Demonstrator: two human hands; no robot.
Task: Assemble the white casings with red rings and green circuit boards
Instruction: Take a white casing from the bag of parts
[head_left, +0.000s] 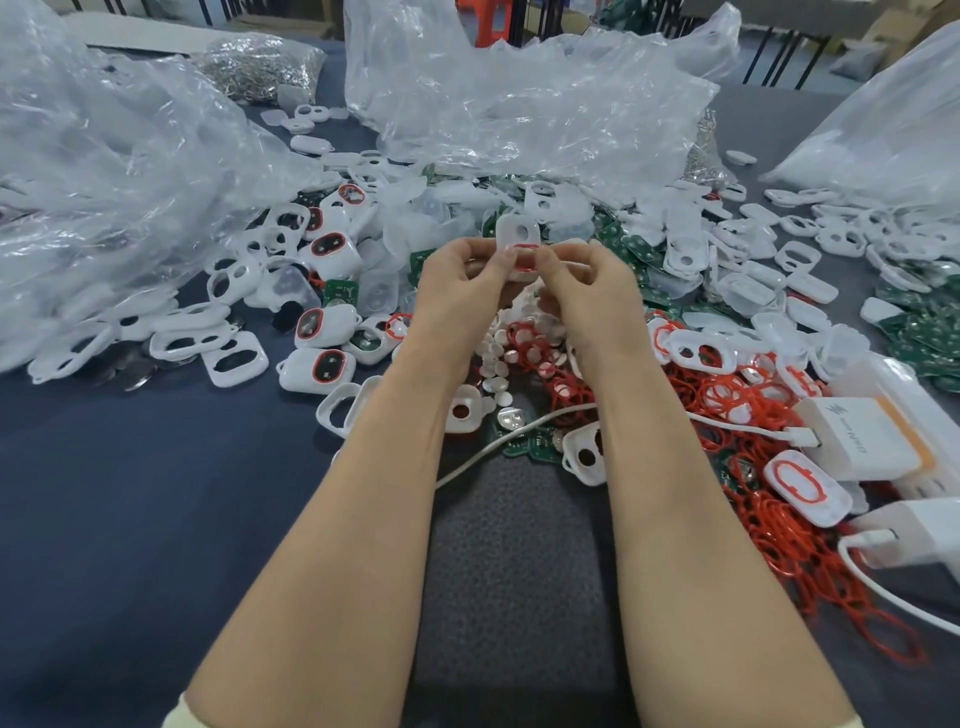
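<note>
Centre: I see my left hand (462, 280) and right hand (582, 291), fingers curled, together pinching one white casing (517, 231) with a red ring (521, 248) at its opening, raised above the table (130, 493). Near right: loose red rings (753, 405). Right: green boards (930, 332). Far left: small clear bag (260, 65) holding silvery metal parts. Left, far, right: big clear bags (519, 114), contents I cannot tell.

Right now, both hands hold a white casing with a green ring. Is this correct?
No, the ring is red, not green. The head view shows the left hand and right hand holding the white casing.
</note>
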